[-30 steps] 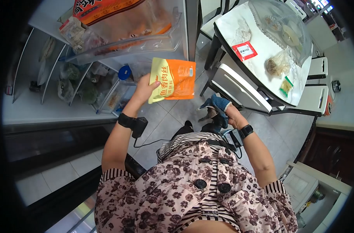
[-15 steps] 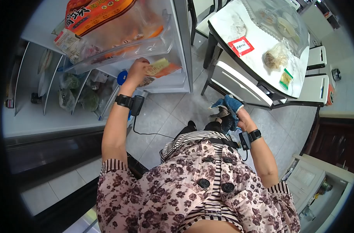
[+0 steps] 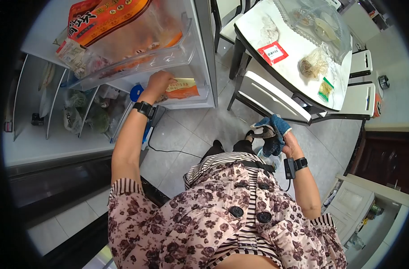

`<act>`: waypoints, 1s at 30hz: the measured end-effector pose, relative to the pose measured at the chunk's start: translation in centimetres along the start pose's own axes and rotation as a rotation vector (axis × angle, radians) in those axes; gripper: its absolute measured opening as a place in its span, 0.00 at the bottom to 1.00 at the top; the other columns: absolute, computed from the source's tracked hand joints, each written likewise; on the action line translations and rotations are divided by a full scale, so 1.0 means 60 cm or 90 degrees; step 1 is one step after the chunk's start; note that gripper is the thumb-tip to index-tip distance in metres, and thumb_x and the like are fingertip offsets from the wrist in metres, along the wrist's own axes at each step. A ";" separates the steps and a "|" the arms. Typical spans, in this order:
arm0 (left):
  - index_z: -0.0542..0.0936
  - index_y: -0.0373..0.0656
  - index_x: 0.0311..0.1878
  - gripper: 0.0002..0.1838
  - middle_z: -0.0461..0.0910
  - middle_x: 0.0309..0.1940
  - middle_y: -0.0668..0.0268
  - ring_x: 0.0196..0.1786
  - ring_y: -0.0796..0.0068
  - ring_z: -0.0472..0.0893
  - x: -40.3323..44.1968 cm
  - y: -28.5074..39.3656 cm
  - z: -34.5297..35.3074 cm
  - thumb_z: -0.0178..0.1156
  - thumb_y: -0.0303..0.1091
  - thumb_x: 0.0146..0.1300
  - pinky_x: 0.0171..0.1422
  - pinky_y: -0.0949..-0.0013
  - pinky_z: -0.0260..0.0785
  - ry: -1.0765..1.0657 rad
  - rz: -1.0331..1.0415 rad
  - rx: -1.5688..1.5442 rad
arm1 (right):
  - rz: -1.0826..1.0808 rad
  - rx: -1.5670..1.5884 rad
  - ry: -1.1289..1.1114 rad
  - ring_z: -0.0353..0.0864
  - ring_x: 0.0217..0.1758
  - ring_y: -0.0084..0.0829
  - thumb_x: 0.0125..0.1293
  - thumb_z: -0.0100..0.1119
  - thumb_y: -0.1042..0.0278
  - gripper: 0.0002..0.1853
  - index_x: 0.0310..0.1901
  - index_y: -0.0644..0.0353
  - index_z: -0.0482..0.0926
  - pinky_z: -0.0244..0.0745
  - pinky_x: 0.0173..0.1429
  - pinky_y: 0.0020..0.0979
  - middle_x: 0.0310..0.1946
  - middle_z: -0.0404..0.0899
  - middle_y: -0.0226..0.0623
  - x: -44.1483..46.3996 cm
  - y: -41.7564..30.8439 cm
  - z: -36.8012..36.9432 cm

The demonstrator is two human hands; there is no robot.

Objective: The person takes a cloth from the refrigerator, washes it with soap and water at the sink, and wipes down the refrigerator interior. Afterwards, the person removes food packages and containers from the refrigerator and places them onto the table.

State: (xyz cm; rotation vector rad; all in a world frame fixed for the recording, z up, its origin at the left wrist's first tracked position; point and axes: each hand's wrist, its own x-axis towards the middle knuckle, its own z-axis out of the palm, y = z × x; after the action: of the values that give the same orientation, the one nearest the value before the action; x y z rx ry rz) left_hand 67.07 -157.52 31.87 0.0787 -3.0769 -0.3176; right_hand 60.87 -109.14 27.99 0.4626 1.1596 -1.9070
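Observation:
My left hand (image 3: 159, 85) is closed at the upper left corner of an orange and yellow food packet (image 3: 183, 88), which stands in the lower shelf of the open fridge door (image 3: 204, 54). Its fingertips are partly hidden. A round blue lid (image 3: 136, 93) lies just left of that wrist. Above the hand, the clear upper door bin (image 3: 177, 56) holds a large orange and red food bag (image 3: 106, 22). Over the floor on the other side, my right hand (image 3: 292, 145) grips a bunched blue cloth (image 3: 276, 132) with a grey underside.
To the left, fridge shelves (image 3: 52, 105) hold several bagged foods. A white table (image 3: 253, 33) carries a red-bordered packet (image 3: 273, 53), a tied plastic bag (image 3: 314, 65), a green-edged pouch (image 3: 326, 89) and a clear cover (image 3: 321, 22). A white-backed chair (image 3: 274, 96) stands against it.
The orange and yellow packet has gone from tilted to more upright in the lower door shelf, with my left hand still at it. My right hand and the cloth have shifted slightly right.

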 end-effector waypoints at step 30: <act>0.77 0.44 0.43 0.15 0.76 0.42 0.56 0.51 0.55 0.71 -0.023 0.107 0.236 0.49 0.44 0.61 0.54 0.51 0.59 -0.017 -0.220 -0.044 | -0.038 0.064 0.021 0.76 0.51 0.30 0.62 0.56 0.59 0.20 0.53 0.60 0.73 0.71 0.56 0.32 0.49 0.77 0.35 -0.032 -0.019 -0.083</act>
State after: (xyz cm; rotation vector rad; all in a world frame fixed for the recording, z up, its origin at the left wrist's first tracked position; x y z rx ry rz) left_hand 67.42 -148.26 19.27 0.6106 -3.0639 -0.4415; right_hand 60.56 -103.72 27.37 0.5206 1.1129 -2.0230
